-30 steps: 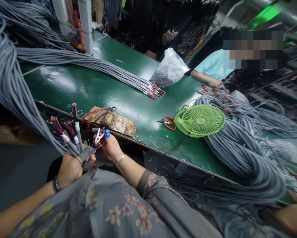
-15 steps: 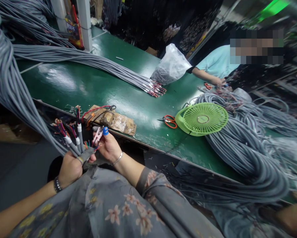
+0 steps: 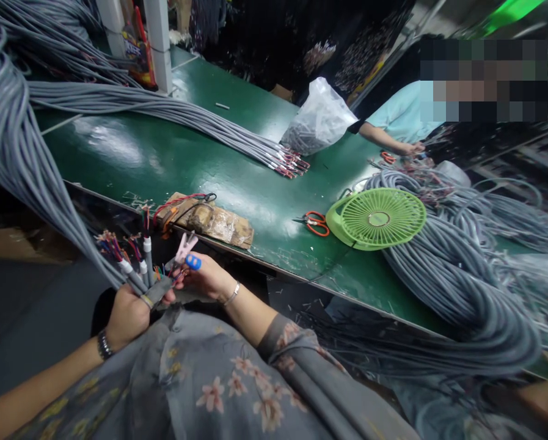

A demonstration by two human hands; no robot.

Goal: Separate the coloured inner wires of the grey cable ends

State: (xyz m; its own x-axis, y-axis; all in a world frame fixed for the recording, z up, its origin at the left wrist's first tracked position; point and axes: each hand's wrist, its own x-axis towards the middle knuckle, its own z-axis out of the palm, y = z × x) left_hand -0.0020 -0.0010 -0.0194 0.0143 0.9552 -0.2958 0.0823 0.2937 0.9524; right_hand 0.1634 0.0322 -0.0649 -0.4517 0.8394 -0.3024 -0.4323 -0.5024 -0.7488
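Observation:
My left hand (image 3: 129,315) is wrapped around a bundle of grey cables (image 3: 138,282) in front of my body. Their stripped ends, with white collars and thin coloured wires (image 3: 111,242), stick up above the fist. Close beside it, my right hand (image 3: 207,276) is closed, with a pale pink clothes peg (image 3: 185,245) standing up from its fingers. A blue finger cover (image 3: 193,261) sits on one digit. The right fingertips touch thin coloured wires at the end of one cable, partly hidden by the hand.
On the green table (image 3: 173,165) lie a wooden block (image 3: 228,226) with leads, orange-handled scissors (image 3: 317,223), a green fan (image 3: 379,218) and a white plastic bag (image 3: 319,116). Grey cable bundles (image 3: 164,113) stretch across it; more coils (image 3: 457,293) hang right. Opposite, a person (image 3: 402,113) handles wires.
My right hand has turned, and the peg now stands higher and clear of the thumb. My left hand keeps its grip on the cables. The view has shifted slightly.

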